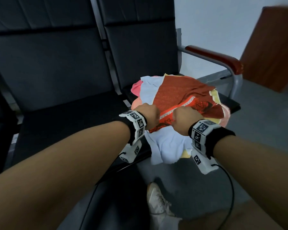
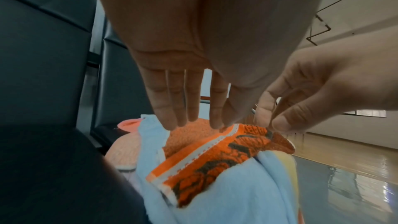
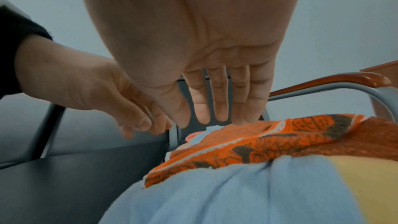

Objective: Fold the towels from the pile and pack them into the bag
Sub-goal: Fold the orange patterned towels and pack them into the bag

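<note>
A white sneaker (image 1: 158,203) is seen on the grey floor (image 1: 249,171) nearest the camera, below two bare forearms fitted with marker-covered wrist units. Just beyond, the left hand (image 1: 148,116) and right hand (image 1: 184,119) are brought close together over an orange patterned towel (image 1: 181,95), which is spread on top of the towel pile (image 1: 166,146) — light blue, yellow and pink cloths heaped on the seat of a black chair (image 1: 140,52). The left fingers (image 2: 172,108) are held straight, tips down on the towel's white-trimmed edge. The right fingers (image 3: 217,101) are likewise extended, and the right thumb (image 2: 286,120) is pressed to the same edge; whether the cloth is actually pinched cannot be told. Farther back, a wood-topped armrest (image 1: 214,58) is seen against a pale wall (image 1: 214,19).
</note>
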Tool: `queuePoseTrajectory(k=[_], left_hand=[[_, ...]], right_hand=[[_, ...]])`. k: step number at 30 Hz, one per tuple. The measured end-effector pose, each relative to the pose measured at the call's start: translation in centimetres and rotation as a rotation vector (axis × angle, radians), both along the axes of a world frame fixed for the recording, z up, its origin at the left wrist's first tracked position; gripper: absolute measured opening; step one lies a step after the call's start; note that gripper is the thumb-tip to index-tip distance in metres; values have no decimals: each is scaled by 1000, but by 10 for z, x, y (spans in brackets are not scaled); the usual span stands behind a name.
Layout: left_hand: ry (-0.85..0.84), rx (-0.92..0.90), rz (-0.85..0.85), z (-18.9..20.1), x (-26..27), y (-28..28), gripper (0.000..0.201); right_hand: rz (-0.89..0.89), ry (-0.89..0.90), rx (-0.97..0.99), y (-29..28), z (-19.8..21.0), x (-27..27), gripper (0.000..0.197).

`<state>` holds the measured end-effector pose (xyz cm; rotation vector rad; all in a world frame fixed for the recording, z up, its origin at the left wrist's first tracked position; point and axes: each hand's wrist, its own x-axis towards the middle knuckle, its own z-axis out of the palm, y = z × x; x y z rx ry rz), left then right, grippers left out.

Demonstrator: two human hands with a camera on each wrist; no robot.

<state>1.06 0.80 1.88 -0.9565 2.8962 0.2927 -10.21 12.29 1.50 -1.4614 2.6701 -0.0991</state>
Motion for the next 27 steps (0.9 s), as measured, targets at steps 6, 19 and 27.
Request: queuePoseTrajectory(k=[6, 19, 27], left_hand=[[-34, 36, 17, -28, -14, -13, 38], [-69, 7, 57, -58, -31, -26, 41], [170, 113, 27, -62, -36, -38, 20]], right_hand=[[38, -10, 20, -4, -25, -16, 23], [-14, -46, -4, -27, -51, -30, 32], [-80, -46, -60, -40, -55, -39, 44]])
